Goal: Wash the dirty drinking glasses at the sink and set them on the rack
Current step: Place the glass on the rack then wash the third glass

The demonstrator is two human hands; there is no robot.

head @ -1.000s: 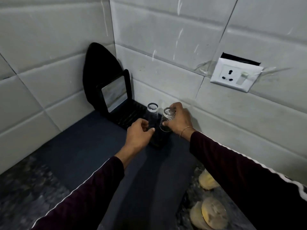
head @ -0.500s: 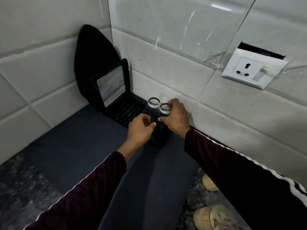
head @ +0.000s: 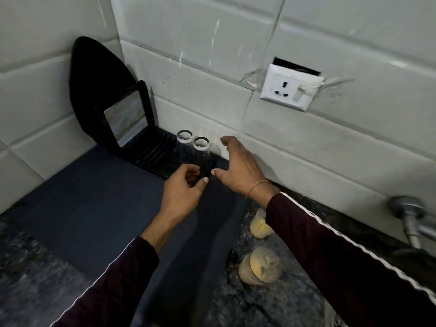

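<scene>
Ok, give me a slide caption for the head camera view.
Two clear glasses stand on the black rack; both hands hover empty beside them.

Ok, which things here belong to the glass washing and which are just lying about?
Job: two clear glasses on the black ribbed rack; two yellow-smeared dirty glasses; grey tap.
Lying about: black-framed mirror; white wall socket; dark blue mat.
</scene>
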